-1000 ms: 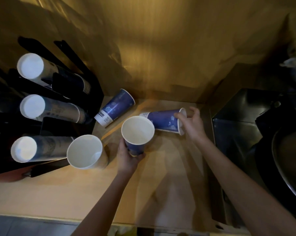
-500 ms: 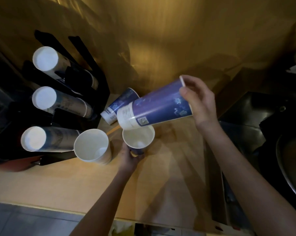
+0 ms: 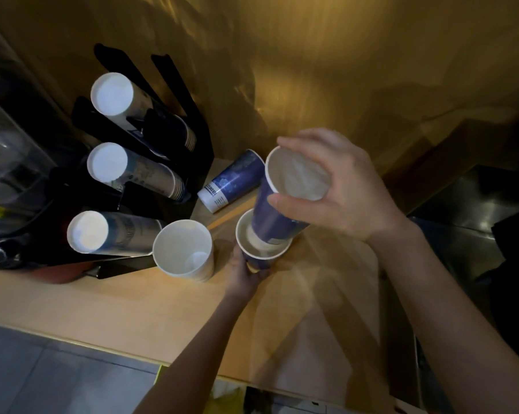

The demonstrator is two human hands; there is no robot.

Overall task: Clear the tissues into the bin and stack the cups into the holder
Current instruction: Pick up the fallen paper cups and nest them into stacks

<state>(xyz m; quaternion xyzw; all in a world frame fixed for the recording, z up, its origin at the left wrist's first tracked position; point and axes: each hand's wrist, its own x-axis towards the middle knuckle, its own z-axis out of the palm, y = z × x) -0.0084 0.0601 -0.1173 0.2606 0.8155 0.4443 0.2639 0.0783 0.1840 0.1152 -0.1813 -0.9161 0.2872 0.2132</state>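
Note:
My left hand (image 3: 242,274) grips an upright blue paper cup (image 3: 259,257) near its base on the wooden counter. My right hand (image 3: 339,186) holds a second blue cup (image 3: 274,216) by its rim, mouth up, and its bottom sits inside the mouth of the first cup. A third cup (image 3: 183,249) stands upright just left of them. A fourth cup (image 3: 233,180) lies on its side behind, against the black cup holder (image 3: 174,85). The holder carries three slanted stacks of cups (image 3: 133,177). No tissues or bin are in view.
A wooden wall rises right behind the counter (image 3: 133,309). A dark steel sink area (image 3: 467,222) lies to the right. Clear glass or plastic items (image 3: 4,144) stand at far left. The counter's front edge runs along the bottom, with grey floor below.
My right hand lifted the cup that lay on its side, swung it over, turned it upright and lowered its base into the cup held by my left hand.

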